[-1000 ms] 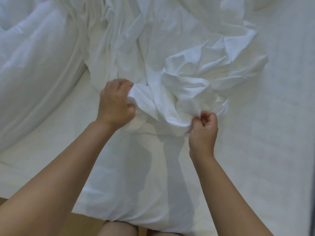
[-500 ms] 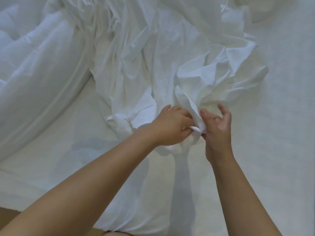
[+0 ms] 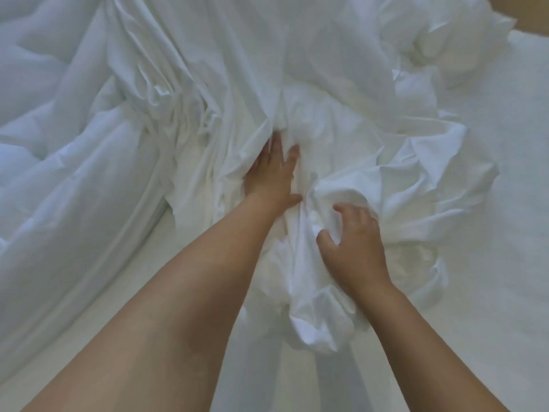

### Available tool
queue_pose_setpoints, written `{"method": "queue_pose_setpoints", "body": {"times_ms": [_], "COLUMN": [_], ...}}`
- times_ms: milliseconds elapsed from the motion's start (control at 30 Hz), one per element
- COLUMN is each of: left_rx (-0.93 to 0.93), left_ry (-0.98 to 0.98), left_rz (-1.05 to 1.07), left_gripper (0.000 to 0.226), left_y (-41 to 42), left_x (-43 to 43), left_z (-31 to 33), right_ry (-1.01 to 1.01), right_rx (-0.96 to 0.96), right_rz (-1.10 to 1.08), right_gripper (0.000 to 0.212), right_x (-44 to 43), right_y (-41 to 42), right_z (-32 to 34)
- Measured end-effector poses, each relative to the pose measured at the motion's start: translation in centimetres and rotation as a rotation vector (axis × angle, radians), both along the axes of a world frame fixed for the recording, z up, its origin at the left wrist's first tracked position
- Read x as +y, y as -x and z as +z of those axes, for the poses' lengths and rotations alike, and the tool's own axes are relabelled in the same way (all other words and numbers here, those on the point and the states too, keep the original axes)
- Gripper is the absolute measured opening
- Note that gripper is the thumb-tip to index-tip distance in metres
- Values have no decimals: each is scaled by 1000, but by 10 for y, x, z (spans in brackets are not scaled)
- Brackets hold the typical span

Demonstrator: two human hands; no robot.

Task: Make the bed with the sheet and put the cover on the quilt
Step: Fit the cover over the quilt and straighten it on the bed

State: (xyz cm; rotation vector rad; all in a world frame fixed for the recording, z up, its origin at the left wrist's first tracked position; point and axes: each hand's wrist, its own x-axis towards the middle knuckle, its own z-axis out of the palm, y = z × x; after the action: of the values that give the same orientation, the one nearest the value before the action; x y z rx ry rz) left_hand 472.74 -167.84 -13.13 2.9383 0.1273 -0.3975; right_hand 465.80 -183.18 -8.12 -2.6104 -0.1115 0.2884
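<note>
left hand (image 3: 274, 176): flat, fingers spread, pressed into crumpled white cover (image 3: 341, 135)
right hand (image 3: 353, 248): fingers curled wide, resting on near folds, gripping nothing
quilt (image 3: 53, 162): bunched, far left

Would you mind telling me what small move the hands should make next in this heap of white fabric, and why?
Probably close the right hand on the fold it touches and lift. The crumpled white cotton cover lies bunched on the flat white sheet, no edge or opening shows, and the left hand lies spread among its folds, gripping nothing. The puffy white quilt waits beside it.
</note>
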Motion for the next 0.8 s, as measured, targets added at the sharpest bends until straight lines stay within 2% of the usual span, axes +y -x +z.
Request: {"method": "queue_pose_setpoints", "body": {"times_ms": [133, 200, 233, 300, 333, 400, 467, 533, 667, 733, 800], "left_rx": [-8, -30, -43, -76, -140, -329, -457, -461, -527, -484, -393], "left_ry": [20, 41, 72, 58, 1, -58, -13, 97, 367, 424, 484], "left_rz": [18, 35, 64, 83, 50, -51, -101, -156, -211, -192, -175], "left_gripper": [99, 98, 97, 85, 73, 33, 7, 17, 21, 26, 30], "left_y": [-28, -36, -39, -46, -47, -50, -51, -51, -39, -17, 10], "left_x": [10, 9, 7, 6, 6, 5, 7, 10, 25, 38, 51], "left_z": [-18, -31, -33, -40, -43, -48, -51, -47, 2, 31, 50], "right_ry": [251, 296, 307, 290, 269, 240, 129, -50, -414, -536, -672], "right_rx": [264, 343, 367, 352, 304, 127, -130, -244, -202, -153, -63], "right_rz": [-170, -255, -287, -319, -319, -283, -206, -214, -533, -707, -772], "right_gripper": [87, 93, 88, 65, 51, 27, 14, 22, 26, 31, 31], "right_x": [-8, -17, -21, -25, -26, -25, -22, -16, -7, -9, -10], "right_y": [-33, -40, -42, -44, -45, -46, -49, -53, -73, -84, -91], "right_z": [-34, -49, -55, -62, -65, -68, -66, -57, -31, -20, -10]}}
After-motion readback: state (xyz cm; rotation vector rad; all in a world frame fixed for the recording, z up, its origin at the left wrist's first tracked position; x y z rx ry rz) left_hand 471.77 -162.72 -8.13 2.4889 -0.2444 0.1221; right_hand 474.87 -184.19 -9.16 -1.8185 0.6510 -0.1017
